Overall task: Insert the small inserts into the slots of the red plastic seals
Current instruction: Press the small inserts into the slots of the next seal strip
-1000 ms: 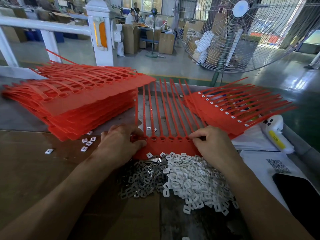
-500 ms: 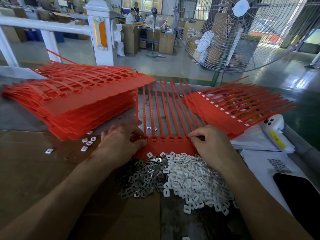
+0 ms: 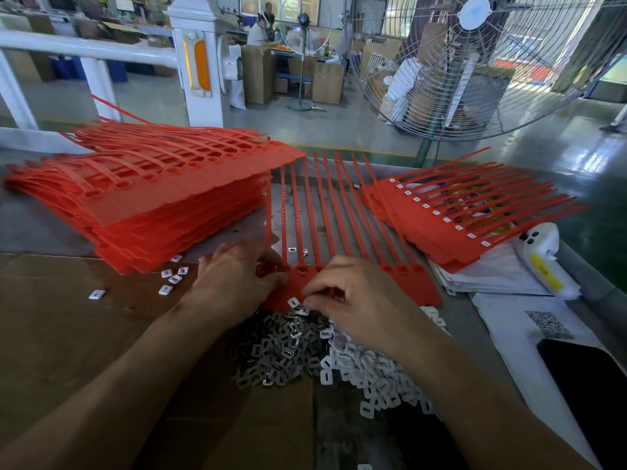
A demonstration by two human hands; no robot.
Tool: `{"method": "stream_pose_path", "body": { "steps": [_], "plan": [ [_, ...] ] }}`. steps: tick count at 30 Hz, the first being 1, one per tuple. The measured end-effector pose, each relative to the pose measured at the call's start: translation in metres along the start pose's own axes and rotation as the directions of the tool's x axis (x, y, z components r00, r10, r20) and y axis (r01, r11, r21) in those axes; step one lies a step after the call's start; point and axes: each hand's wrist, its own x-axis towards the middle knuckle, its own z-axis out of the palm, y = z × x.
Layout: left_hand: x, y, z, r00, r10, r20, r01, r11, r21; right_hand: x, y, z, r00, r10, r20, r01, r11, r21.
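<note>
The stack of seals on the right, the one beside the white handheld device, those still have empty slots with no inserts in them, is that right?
Not quite. In the head view, the stack of seals on the right, beside the white handheld device, already shows a white insert in each slot along its top sheet. The empty slots are on the larger stack on the left.

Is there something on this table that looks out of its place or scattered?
Yes. A few stray white inserts lie on the cardboard by the left red stack, apart from the main insert pile. Two more lie under the straps of the seal sheet.
</note>
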Motion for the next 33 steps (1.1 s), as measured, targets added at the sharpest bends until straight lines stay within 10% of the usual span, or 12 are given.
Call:
{"method": "stream_pose_path", "body": {
  "steps": [16, 33],
  "plan": [
    [0.0, 0.001, -0.002, 1.0, -0.008, 0.005, 0.008, 1.0, -0.005, 0.001, -0.008, 0.006, 1.0, -0.014, -0.024, 0.014, 1.0, -0.002],
    [-0.001, 0.001, -0.001, 1.0, -0.018, 0.011, 0.019, 0.999, -0.044, -0.006, 0.049, -0.028, 0.803, 0.497, -0.329, -0.417, 0.862, 0.287]
  ]
}}
